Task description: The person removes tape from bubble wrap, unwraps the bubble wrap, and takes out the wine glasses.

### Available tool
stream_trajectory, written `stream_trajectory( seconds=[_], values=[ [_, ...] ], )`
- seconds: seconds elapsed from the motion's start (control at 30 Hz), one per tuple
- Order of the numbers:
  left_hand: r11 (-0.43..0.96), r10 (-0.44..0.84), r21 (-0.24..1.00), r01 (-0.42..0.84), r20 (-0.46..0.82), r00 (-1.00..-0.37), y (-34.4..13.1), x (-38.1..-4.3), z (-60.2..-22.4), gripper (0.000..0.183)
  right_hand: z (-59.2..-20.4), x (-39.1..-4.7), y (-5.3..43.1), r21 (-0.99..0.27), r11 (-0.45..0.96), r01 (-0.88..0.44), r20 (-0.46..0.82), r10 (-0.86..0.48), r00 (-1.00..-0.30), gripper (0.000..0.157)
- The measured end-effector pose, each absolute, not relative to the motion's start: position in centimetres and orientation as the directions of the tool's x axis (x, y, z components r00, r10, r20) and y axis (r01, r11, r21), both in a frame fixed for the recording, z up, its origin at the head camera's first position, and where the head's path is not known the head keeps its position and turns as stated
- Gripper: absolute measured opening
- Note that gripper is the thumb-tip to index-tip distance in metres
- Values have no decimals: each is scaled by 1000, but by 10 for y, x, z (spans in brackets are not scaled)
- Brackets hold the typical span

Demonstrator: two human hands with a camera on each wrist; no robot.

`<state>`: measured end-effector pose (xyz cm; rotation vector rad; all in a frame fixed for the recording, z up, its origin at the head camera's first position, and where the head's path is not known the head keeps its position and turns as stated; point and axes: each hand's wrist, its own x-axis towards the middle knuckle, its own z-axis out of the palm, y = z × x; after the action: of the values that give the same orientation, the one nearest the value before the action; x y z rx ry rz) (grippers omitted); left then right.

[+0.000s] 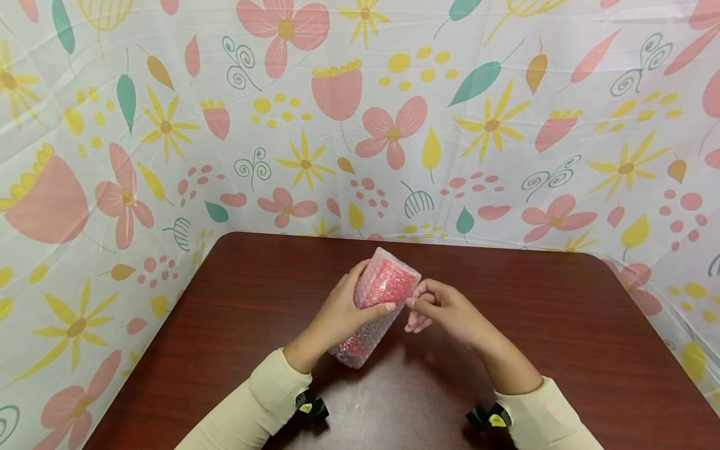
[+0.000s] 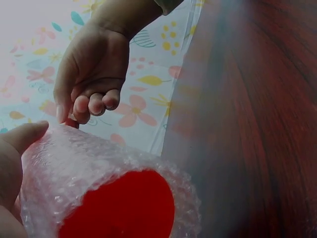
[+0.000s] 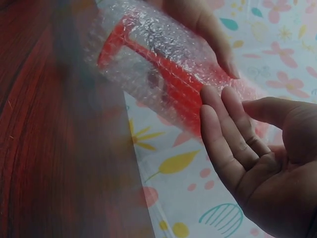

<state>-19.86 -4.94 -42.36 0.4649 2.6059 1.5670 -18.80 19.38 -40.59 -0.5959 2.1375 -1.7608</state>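
A red goblet [image 3: 173, 84], with a flat round foot and a stem, lies inside clear bubble wrap [image 1: 374, 337]. My left hand [image 1: 343, 306] grips the wrapped bundle from the left, its thumb across the upper side. The bundle is held tilted over the table, top end pointing away. In the left wrist view the goblet's round red foot [image 2: 124, 208] faces the camera. My right hand [image 1: 450, 312] is at the bundle's upper right edge, thumb and forefinger pinching the wrap's edge. Its other fingers [image 3: 225, 144] stay loosely bent beside the wrap.
A dark reddish-brown wooden table [image 1: 253, 281] lies under both hands. Behind and to the left of it hangs a white cloth [image 1: 349, 169] printed with flowers and leaves. Black straps [image 1: 312, 406] are worn at the cream sleeves' cuffs.
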Motion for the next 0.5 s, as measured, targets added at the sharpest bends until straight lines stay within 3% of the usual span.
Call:
stream_trajectory(
  seconds=[0.5],
  values=[
    [467,256,852,236,125,-959,-49,-197,-421,91,-406,-188,196,-982,151,-118,16,-550,-835,29]
  ],
)
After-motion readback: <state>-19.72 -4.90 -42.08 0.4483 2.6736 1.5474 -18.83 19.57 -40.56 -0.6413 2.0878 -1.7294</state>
